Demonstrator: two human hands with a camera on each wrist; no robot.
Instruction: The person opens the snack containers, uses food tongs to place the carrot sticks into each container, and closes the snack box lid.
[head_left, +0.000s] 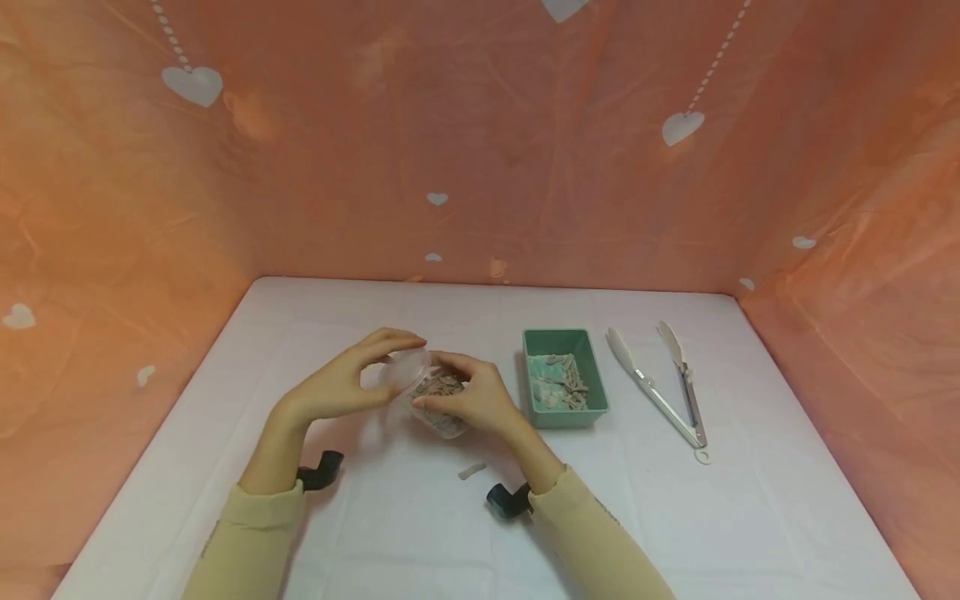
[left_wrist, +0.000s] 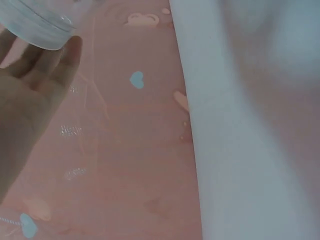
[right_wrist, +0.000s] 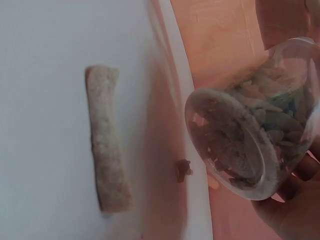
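Note:
My left hand [head_left: 337,383] pinches a round clear lid [head_left: 408,367] between thumb and fingers, tilted beside the mouth of a jar. The clear plastic jar [right_wrist: 235,145] is gripped by my right hand [head_left: 486,398], leaning above the table. Brownish stick-like pieces [head_left: 438,384] fill much of it; their exact kind is unclear. In the left wrist view the lid [left_wrist: 40,25] shows at the top left corner, above the fingers. One loose stick-like piece [head_left: 472,472] lies on the table below the right hand.
A green rectangular bin [head_left: 566,421] holding similar pieces and pale crumbs stands right of the jar. Farther right lie spread tongs [head_left: 667,412] with pale tips. A white cloth covers the table [head_left: 750,517]; orange curtains [head_left: 487,150] with hearts enclose it.

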